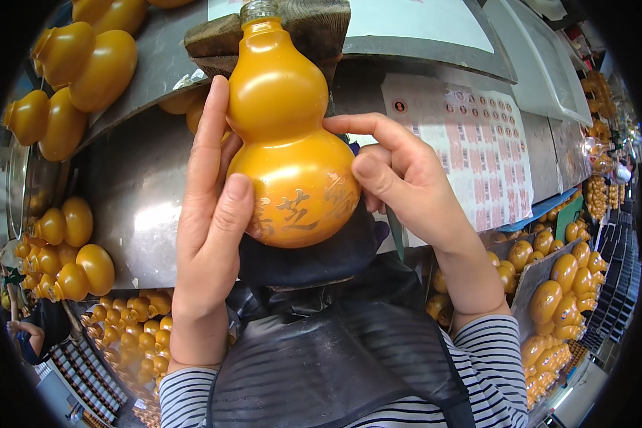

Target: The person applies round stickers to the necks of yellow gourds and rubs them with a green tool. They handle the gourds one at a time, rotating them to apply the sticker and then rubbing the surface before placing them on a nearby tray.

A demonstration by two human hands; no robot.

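Observation:
A glossy orange, gourd-shaped bottle (278, 91) with a clear threaded neck lies before me, its neck on a notched wooden block (315, 27) and its wide bottom over a dark pad (310, 265). Raised characters and a clear film or sticker show on its lower bulb. My left hand (208, 208) rests along its left side, thumb on the lower bulb and fingers straight. At the right side, my right hand (401, 176) touches the waist with its index fingertip, while the thumb is at the lower bulb's edge. Part of the right fingers is hidden.
A sheet of printed stickers (476, 155) lies on the metal bench to the right, below a white plastic tray (545, 59). More orange gourd bottles (104, 69) stand at upper left, and many fill crates at both sides. A co-worker's arm (29, 331) shows at far left.

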